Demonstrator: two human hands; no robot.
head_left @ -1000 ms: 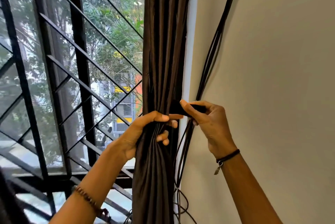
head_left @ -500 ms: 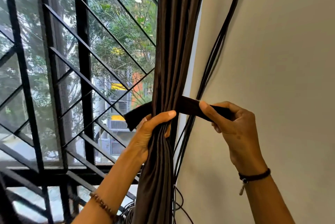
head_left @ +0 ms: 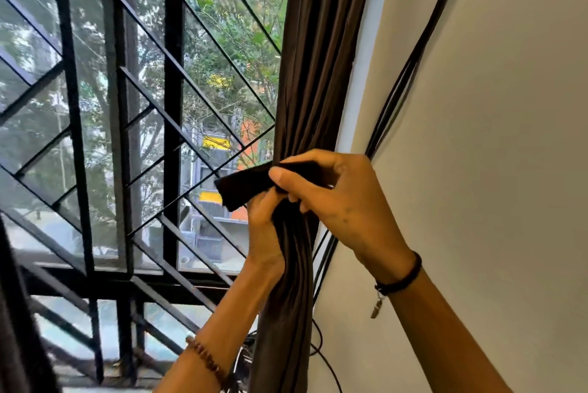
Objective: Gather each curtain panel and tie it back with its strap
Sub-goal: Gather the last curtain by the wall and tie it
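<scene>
A dark brown curtain panel (head_left: 313,81) hangs gathered into a narrow bundle at the window's right edge. My left hand (head_left: 264,227) grips the bundle from its left side. A black strap (head_left: 245,184) lies across the front of the bundle, its free end sticking out to the left. My right hand (head_left: 337,198) pinches the strap between thumb and fingers, right in front of the curtain and just above my left hand. How the strap runs behind the curtain is hidden.
A black metal window grille (head_left: 171,125) fills the left side. A cream wall (head_left: 493,138) is on the right, with several black cables (head_left: 394,97) running down it beside the curtain. Another dark curtain edge (head_left: 12,329) shows at bottom left.
My right hand has moved left from the wall side and now holds the strap across the front of the bundle. My left hand has slid lower on the curtain.
</scene>
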